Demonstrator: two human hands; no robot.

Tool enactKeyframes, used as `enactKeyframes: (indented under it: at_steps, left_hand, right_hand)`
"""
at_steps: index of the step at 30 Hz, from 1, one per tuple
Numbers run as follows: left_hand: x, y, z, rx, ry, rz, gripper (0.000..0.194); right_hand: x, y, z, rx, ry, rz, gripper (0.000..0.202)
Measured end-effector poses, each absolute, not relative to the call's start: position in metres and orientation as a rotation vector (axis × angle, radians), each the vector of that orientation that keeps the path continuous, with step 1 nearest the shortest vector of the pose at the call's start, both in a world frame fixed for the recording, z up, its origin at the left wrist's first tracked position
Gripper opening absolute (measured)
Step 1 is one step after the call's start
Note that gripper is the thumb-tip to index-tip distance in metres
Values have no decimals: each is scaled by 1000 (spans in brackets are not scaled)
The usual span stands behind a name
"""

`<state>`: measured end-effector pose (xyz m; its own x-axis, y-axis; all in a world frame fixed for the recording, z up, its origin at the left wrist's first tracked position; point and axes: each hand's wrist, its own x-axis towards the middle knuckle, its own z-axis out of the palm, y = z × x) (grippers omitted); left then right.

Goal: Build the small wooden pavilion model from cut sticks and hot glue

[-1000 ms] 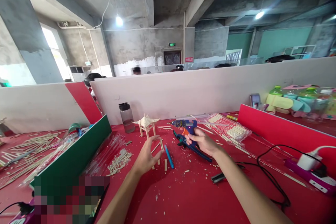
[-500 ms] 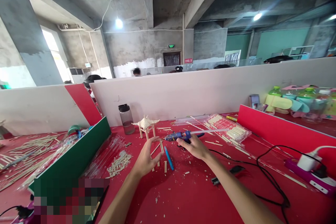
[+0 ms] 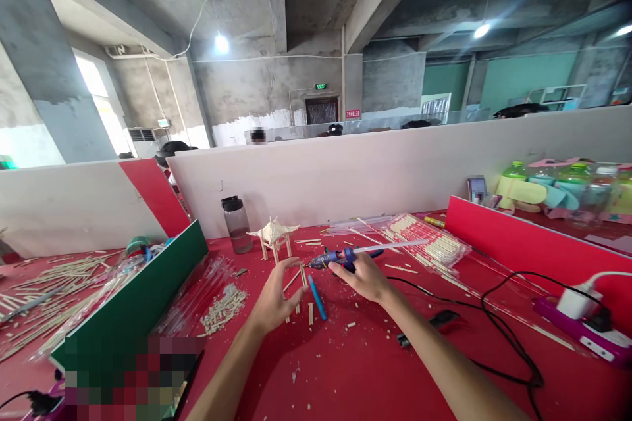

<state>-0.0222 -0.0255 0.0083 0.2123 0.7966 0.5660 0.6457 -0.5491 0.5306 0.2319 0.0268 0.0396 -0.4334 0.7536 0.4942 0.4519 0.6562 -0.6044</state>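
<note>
Gluing of small wooden parts, centre of the frame. The right hand [image 3: 365,277] has its fingers wrapped around the handle of a blue glue gun [image 3: 340,256], held nearly level with the nozzle toward the left; a translucent glue rod [image 3: 395,247] projects from its rear. The left hand [image 3: 276,297] is curved in a C beside the nozzle, around pale sticks [image 3: 303,274]; whether its fingers grip these or merely frame them cannot be told. The step in hand appears to be applying adhesive at the stick ends; the next move would call for a steady nozzle, a small bead and fingertips kept off the hot metal.

Materials: the sticks are straight, matt and slender. Just beyond, at centre left, stands a model pavilion [image 3: 274,232] with a ribbed, upswept roof on thin legs. A smooth blue pen [image 3: 317,298] lies just right of the left hand. The tabletop [image 3: 355,375] is red and flecked with chips; short offcuts [image 3: 224,309] form a loose heap at lower left, and glossy, crinkled film wraps a stick bundle [image 3: 434,241] at centre right.
</note>
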Motion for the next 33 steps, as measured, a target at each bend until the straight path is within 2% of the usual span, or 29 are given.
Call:
enactKeyframes:
  at_steps: [33]
  left_hand:
    - [-25, -22, 4, 2338, 1406, 1224, 48]
  right_hand:
    - [230, 25, 42, -944, -2142, 398, 46]
